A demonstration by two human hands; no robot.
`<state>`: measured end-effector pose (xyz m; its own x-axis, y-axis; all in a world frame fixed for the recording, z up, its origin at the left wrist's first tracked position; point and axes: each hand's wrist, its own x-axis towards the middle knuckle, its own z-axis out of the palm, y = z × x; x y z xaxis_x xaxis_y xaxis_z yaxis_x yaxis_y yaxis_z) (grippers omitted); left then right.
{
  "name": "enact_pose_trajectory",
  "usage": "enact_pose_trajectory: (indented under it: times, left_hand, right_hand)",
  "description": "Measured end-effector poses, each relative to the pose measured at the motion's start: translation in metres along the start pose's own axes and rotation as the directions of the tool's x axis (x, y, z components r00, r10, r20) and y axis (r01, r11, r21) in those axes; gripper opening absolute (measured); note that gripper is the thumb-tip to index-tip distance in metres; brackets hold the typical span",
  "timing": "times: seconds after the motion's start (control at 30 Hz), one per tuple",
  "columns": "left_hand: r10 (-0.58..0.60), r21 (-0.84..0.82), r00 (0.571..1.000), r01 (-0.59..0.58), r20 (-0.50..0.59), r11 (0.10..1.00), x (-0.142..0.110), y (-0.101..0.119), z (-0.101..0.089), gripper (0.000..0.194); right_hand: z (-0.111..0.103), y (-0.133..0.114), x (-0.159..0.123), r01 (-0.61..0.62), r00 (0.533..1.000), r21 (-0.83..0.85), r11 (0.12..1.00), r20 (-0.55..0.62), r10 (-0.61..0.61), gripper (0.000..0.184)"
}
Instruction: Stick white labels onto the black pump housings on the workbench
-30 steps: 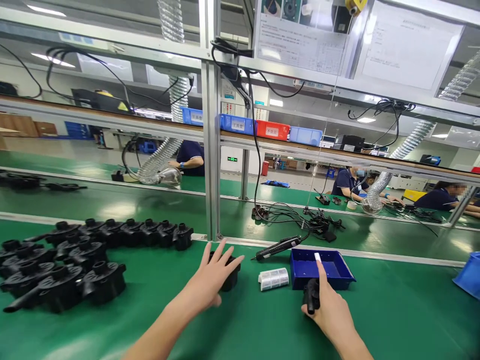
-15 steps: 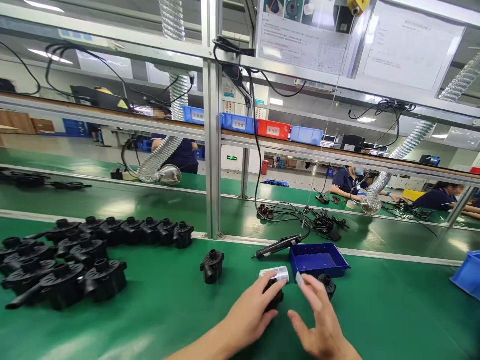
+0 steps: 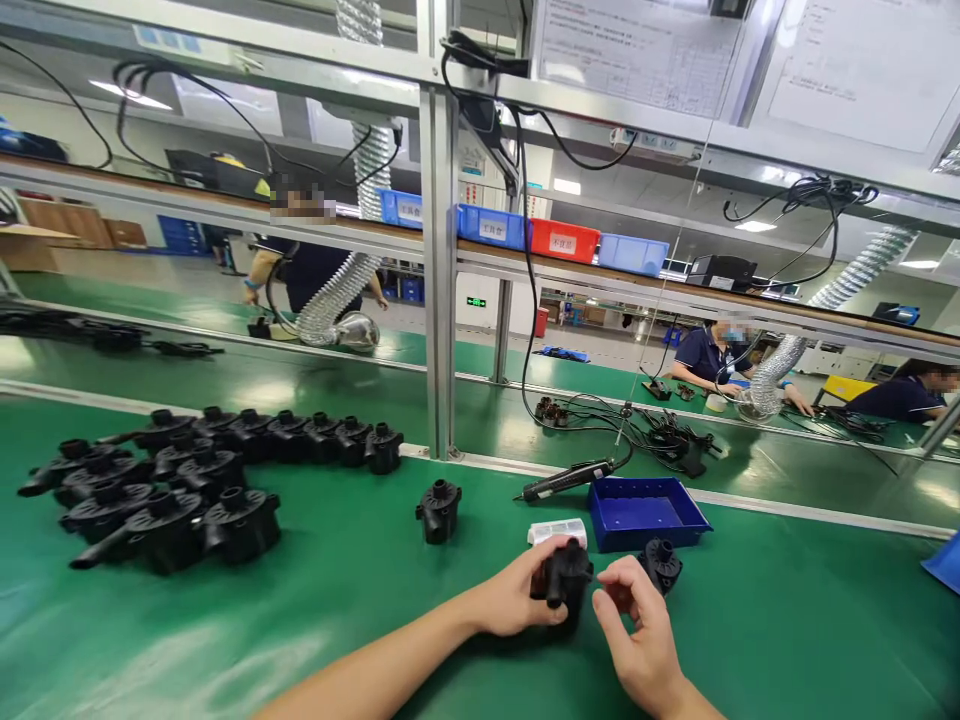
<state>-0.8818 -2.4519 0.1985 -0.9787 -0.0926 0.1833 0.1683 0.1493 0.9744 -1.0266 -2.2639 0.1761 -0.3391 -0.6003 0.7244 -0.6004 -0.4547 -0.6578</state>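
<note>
My left hand (image 3: 517,597) is wrapped around a black pump housing (image 3: 568,572), thumb low on its near side and fingers behind. The housing has a short round spout on top and a side nozzle facing me. My right hand (image 3: 637,625) is just right of it, fingers curled and thumb apart, with nothing visible between them. Behind the held housing lies a white roll (image 3: 556,532), apparently of labels. Another black pump housing (image 3: 660,566) stands right behind my right hand, and one more single housing (image 3: 439,511) stands to the left.
Several black pump housings (image 3: 244,525) stand grouped at the left. A dark blue tray (image 3: 651,540) and an electric screwdriver (image 3: 568,481) with its cable lie toward the back. A metal post (image 3: 441,300) rises behind the bench. Co-workers sit or stand beyond.
The left hand has turned and raised the pump housing into clearer view. The right hand's fingers have curled, and the small pale piece at its fingertips no longer shows. The view has shifted.
</note>
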Motion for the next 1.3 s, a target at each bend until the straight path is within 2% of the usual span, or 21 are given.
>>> enact_pose_trajectory:
  times: [0.1, 0.2, 0.3, 0.4, 0.5, 0.63, 0.73, 0.93, 1.3]
  left_hand:
    - [-0.004, -0.082, 0.999, 0.001, -0.043, 0.997, 0.004, 0.0, -0.005, 0.095]
    - [-0.12, -0.182, 0.99, 0.105, -0.077, 0.978, 0.005, 0.008, -0.009, 0.089]
    - [-0.244, -0.319, 0.964, 0.199, -0.108, 0.927, 0.006, 0.015, -0.007, 0.084]
    - [-0.277, -0.363, 0.952, 0.214, -0.131, 0.907, 0.009, 0.017, -0.005, 0.081]
    - [-0.301, -0.386, 0.944, 0.231, -0.132, 0.893, 0.011, 0.016, -0.006, 0.082]
    - [-0.333, -0.433, 0.932, 0.245, -0.14, 0.867, 0.012, 0.015, -0.009, 0.09]
    - [-0.34, -0.439, 0.926, 0.241, -0.161, 0.865, 0.013, 0.015, -0.008, 0.094]
    - [-0.327, -0.422, 0.931, 0.234, -0.163, 0.876, 0.015, 0.02, -0.005, 0.085]
    - [-0.352, -0.406, 0.916, 0.252, -0.193, 0.878, 0.017, 0.023, -0.001, 0.094]
  right_hand:
    - [0.004, -0.001, 0.002, -0.172, 0.984, 0.09, 0.981, 0.063, 0.167, 0.031]
    - [0.011, 0.004, 0.006, -0.332, 0.94, 0.172, 0.927, 0.138, 0.311, 0.042]
    - [0.017, 0.016, 0.01, -0.484, 0.875, 0.301, 0.822, 0.198, 0.442, 0.051]
    - [0.02, 0.027, 0.015, -0.576, 0.817, 0.401, 0.713, 0.247, 0.521, 0.059]
    - [0.023, 0.03, 0.018, -0.593, 0.803, 0.42, 0.687, 0.25, 0.541, 0.062]
    - [0.027, 0.032, 0.018, -0.585, 0.809, 0.416, 0.696, 0.242, 0.536, 0.06]
    - [0.029, 0.034, 0.016, -0.558, 0.828, 0.407, 0.723, 0.218, 0.516, 0.058]
    - [0.028, 0.032, 0.015, -0.492, 0.87, 0.345, 0.8, 0.158, 0.467, 0.05]
    - [0.028, 0.03, 0.014, -0.471, 0.882, 0.271, 0.839, 0.131, 0.453, 0.05]
